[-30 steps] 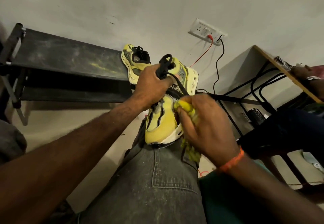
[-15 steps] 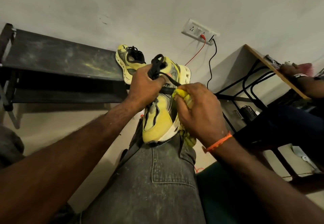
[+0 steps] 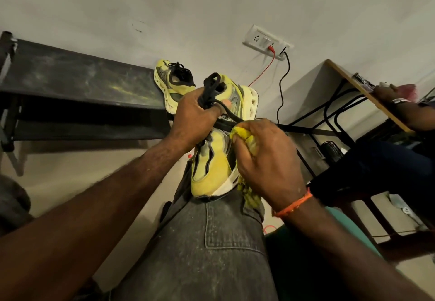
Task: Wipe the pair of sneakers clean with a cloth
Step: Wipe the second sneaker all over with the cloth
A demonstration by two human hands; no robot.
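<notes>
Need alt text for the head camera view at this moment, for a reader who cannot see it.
A person's right hand presses a yellow cloth against a yellow sneaker resting on their knee, while the left hand grips its black laces. The second sneaker sits behind, beside a dark bench.

Plain indoor room – bare wall w/ socket [image 3: 267, 43], dusty bench [image 3: 77, 81], desk [image 3: 367, 96]

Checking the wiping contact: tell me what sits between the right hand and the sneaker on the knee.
In the head view, the yellow cloth, bunched in the right hand, lies against the sneaker.
</notes>
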